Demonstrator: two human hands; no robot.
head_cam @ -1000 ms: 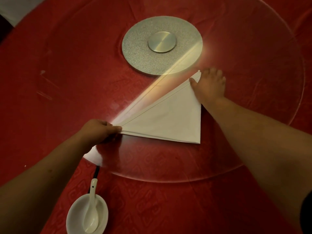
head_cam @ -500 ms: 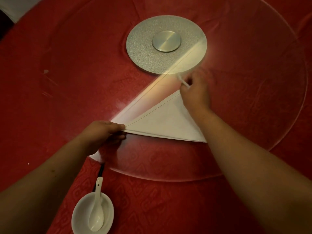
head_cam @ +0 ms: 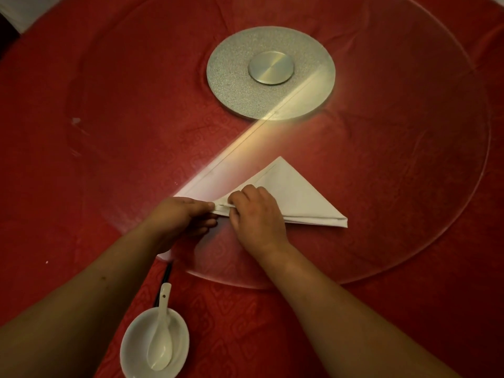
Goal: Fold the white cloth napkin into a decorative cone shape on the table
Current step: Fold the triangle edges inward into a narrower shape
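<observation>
Red table (head_cam: 81, 186) (glass turntable (head_cam: 409, 241)) bears napkin (head_cam: 294, 197), bowl (head_cam: 136, 347).

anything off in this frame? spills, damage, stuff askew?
Nothing serious. The white napkin lies as a folded triangle on the glass turntable, both hands pinching its left tip. The pale streak toward the metal hub looks like a reflection, not a spill. A small pale fleck sits far left. Spoon rests in the bowl.
</observation>
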